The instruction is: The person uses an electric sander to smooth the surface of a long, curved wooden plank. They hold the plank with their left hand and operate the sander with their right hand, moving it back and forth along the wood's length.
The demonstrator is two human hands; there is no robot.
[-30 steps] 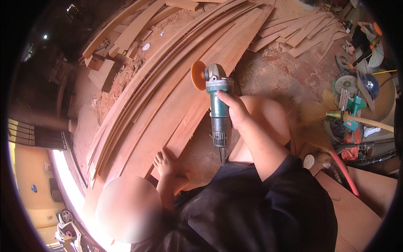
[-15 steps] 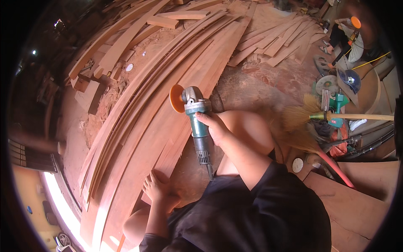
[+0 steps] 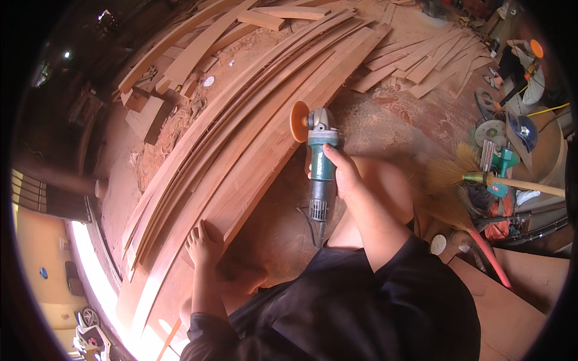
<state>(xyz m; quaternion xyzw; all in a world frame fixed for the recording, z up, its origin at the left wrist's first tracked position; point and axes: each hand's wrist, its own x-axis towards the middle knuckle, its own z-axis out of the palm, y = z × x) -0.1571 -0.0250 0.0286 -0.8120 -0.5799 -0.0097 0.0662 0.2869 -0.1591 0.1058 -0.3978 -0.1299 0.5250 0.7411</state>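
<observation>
My right hand (image 3: 343, 171) is wrapped round the green and grey body of an angle grinder (image 3: 322, 159). Its orange disc (image 3: 298, 122) faces left, close to or above the nearest long board; I cannot tell whether they touch. A dark cord runs down from the grinder's rear end. My left hand (image 3: 203, 245) lies on the near end of that reddish-brown board (image 3: 265, 180), fingers stretched over its top. The board slants away toward the upper right, its long near edge facing me.
More long curved boards (image 3: 198, 144) lie stacked to the left. Thin wood strips (image 3: 433, 57) are heaped at the far right. A straw broom (image 3: 448, 174), a green power tool (image 3: 503, 168) and a blue disc-shaped thing (image 3: 522, 132) lie on the right. Sawdust (image 3: 162, 150) covers the floor.
The whole view has shifted, so most things sit further right. My left hand has moved forward along the board, whose near edge face shows more now. The grinder stays in my right hand.
</observation>
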